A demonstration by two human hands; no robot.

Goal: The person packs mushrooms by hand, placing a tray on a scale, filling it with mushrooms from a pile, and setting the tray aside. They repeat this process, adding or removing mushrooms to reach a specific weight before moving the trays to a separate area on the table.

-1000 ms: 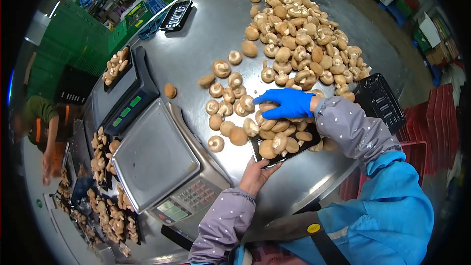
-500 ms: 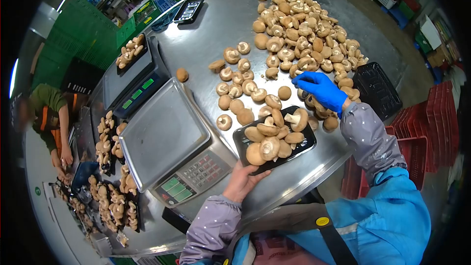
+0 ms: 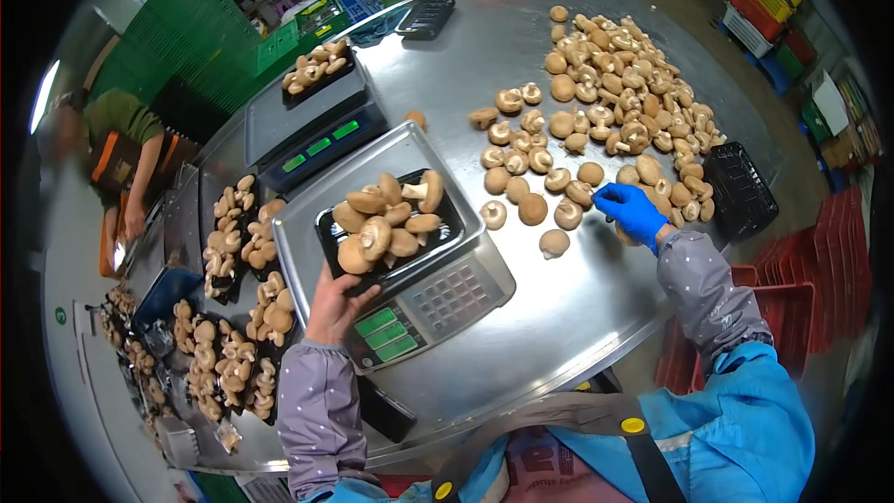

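My left hand (image 3: 335, 307), bare, grips the near edge of a black tray (image 3: 453, 227) heaped with mushrooms (image 3: 375, 237). The tray is over the metal plate of the near scale (image 3: 300, 265); whether it rests there I cannot tell. My right hand (image 3: 633, 214), in a blue glove, is at the near edge of the big mushroom pile (image 3: 643, 84), its fingers drawn together beside loose mushrooms. What lies between those fingertips is hidden.
A second scale (image 3: 312, 144) bears a filled tray. More filled trays (image 3: 219, 363) stand at the left, near a co-worker (image 3: 126, 144). Black trays (image 3: 740, 191) lie right of the pile, and red crates (image 3: 792, 317) stand beyond the table's right edge.
My left hand has carried the filled tray left from the tabletop to over the near scale. My right hand's fingers have drawn together near the pile. The view has shifted.
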